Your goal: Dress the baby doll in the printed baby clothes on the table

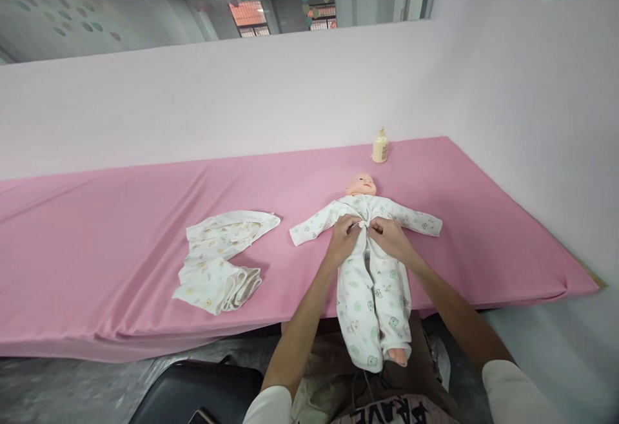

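Note:
A baby doll point(362, 185) lies on its back, its head toward the wall. It wears a white printed romper point(353, 321) with both sleeves spread out sideways. Fingers closed, my left hand point(343, 238) pinches the front of the romper at the chest. Opposite it, my right hand point(391, 238) grips the fabric on the other side of the front opening. White cloth bunches between the two hands. Below them the front gapes slightly, and the legs hang over the table edge, one foot showing. The fingertips are partly hidden by the cloth.
A pink sheet point(120, 243) covers the table. Another white printed garment point(217, 260) lies crumpled to the left. A cream pump bottle point(380, 147) stands near the wall beyond the doll. At lower left is a black chair point(203, 388) with a phone point(202, 416) on it.

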### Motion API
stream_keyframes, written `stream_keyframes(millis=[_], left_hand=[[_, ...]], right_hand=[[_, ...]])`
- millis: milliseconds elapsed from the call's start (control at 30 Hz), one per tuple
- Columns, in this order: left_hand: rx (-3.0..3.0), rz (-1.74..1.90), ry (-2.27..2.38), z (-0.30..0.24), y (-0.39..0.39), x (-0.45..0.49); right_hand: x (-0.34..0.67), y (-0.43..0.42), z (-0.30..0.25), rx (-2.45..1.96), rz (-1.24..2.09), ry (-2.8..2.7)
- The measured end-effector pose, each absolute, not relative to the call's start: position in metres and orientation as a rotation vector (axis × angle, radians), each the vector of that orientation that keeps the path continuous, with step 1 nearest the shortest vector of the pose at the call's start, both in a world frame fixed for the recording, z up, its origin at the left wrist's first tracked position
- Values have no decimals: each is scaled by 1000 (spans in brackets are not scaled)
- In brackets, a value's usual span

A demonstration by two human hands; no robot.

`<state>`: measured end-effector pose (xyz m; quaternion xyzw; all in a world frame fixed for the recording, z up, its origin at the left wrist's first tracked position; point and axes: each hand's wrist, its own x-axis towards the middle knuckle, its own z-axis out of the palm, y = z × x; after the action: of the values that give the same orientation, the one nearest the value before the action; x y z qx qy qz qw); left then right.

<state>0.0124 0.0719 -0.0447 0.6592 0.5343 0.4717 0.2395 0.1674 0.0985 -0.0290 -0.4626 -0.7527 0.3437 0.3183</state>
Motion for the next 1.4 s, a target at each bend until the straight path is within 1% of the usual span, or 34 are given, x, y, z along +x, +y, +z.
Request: stream_keyframes(millis=[167, 333, 400, 500, 633, 767, 867, 1033, 1167, 1267, 1400], left_hand=[[1667, 1346, 1473, -44, 69, 8], [1235, 1514, 1643, -51, 68, -24], [1046, 1565, 1721, -54, 72, -47], [841, 1603, 1855, -57, 80, -85], [797, 1511, 1859, -60, 87, -117], [924, 1404, 1799, -58, 89, -116], [1195, 1207, 1838, -52, 93, -104], [1581, 763, 2090, -43, 111, -89], [1644, 721, 2247, -43, 119, -96], [1646, 680, 2339, -46, 113, -110], [1665, 564, 2408, -53, 101, -126]], right_hand=[[166, 94, -30, -1326, 748, -1888], [199, 110, -27, -1476, 676, -1628], [223, 126, -28, -1531, 672, -1538], [264, 152, -38, -1649, 756, -1381], [302, 174, -59, -1814, 710, -1278], [295, 175, -69, -1836, 612, -1307], [256, 165, -57, -1687, 500, -1506], [149, 141, -17, -1190, 384, -2277], [68, 138, -6, -941, 91, -2900], [39, 146, -14, -975, 39, -2980], [35, 158, -31, -1042, -2, -2977]])
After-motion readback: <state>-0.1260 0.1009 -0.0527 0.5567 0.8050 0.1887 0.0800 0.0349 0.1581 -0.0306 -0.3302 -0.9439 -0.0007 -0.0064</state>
